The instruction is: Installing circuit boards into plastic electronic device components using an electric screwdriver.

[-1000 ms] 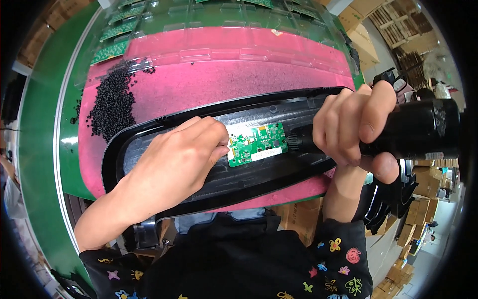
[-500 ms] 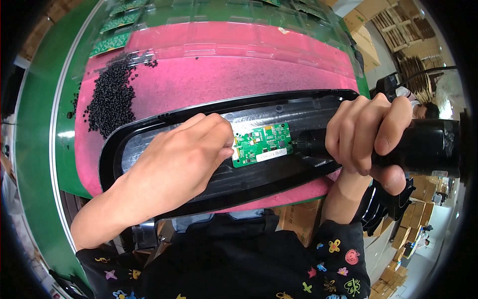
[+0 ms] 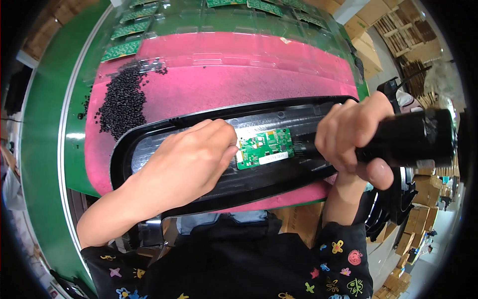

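Observation:
A green circuit board (image 3: pixel 271 141) with a white label strip lies inside a long black plastic housing (image 3: pixel 311 115). My left hand (image 3: pixel 191 159) is closed at the board's left edge, thumb and fingers pressed together; whatever they pinch is hidden. Wrapped in my right hand (image 3: pixel 351 137) is a black electric screwdriver (image 3: pixel 413 138), held nearly level. Its nose points left and meets the board's right edge; the exact contact at the tip is too small to make out.
A heap of small black screws (image 3: pixel 122 102) lies on the pink mat (image 3: pixel 209 84) at the left. Beyond it, a clear plastic tray (image 3: pixel 224 64) spans the mat, with several green boards (image 3: pixel 121 51) toward the back. Cardboard boxes (image 3: pixel 428 192) stand at the right.
The screwdriver and my right hand have shifted slightly left. The whole scene sits a little lower and to the right in view. My left hand stays by the board's left edge.

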### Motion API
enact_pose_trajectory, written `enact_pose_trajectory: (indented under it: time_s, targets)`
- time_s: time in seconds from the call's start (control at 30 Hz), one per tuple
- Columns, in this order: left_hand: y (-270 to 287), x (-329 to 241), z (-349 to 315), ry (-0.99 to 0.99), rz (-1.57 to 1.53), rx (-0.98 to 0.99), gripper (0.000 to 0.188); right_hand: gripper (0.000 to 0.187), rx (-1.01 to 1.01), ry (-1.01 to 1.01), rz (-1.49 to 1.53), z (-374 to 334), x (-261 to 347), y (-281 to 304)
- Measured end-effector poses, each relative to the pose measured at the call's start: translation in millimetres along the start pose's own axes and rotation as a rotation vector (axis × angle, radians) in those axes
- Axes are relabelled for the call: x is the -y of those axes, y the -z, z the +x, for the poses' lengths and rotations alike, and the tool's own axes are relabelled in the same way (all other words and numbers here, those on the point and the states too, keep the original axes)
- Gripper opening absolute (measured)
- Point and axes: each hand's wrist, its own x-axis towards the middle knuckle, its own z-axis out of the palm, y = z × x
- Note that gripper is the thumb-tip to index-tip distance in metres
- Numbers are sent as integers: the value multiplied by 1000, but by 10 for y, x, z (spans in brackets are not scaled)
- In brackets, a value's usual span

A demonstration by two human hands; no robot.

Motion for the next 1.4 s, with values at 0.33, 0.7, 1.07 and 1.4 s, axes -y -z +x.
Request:
enact_pose_trajectory:
  time_s: [0.33,0.7,1.07,1.4]
  targets:
    - [-60,-35,24,-362,-53,-150,14,23,-184,340,199,-14,22,-307]
    - [-67,-38,4,-348,-172,-185,18,29,-179,321,225,-25,57,-405]
    - [815,355,-173,198,301,-412,19,44,-252,105,-114,36,-232,-369]
    - [819,835,-446,305,379,-230,22,39,-210,98,-118,104,-324,-398]
